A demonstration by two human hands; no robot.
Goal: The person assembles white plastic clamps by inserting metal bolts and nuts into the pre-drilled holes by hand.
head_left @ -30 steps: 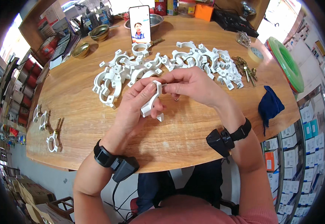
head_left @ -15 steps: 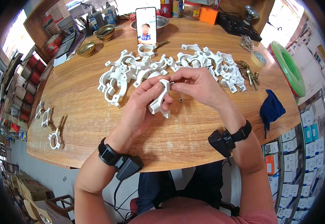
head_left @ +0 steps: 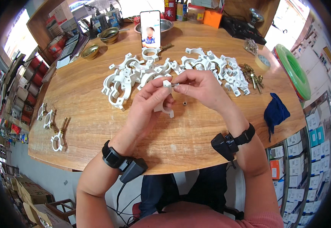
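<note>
Between the thumb and fingers of my left hand [head_left: 147,98] is a white pipe clamp piece [head_left: 168,110], its curved part hanging below the fingers. My right hand [head_left: 205,89] pinches a small metal screw [head_left: 175,85] against the clamp's upper end; how far the screw sits in the hole cannot be made out. Both hands are closed, above the middle of the table. A small nut [head_left: 184,103] lies on the wood just below my right fingers. Behind my hands spread several loose white clamps [head_left: 127,84] in a heap, partly hidden by my fingers.
At the left stands a clamp with a brass-coloured bolt [head_left: 57,143], near two others. Anchor bolts [head_left: 253,79], a tape roll [head_left: 263,62] and a blue cloth pouch [head_left: 276,111] lie to the right. A phone [head_left: 150,30] stands upright behind the heap; brass bowls [head_left: 90,51] are at back left.
The clamp piece has turned in my left hand, so its end faces me more and less of its side shows. More of the screw is visible between the hands. The view has shifted slightly.
</note>
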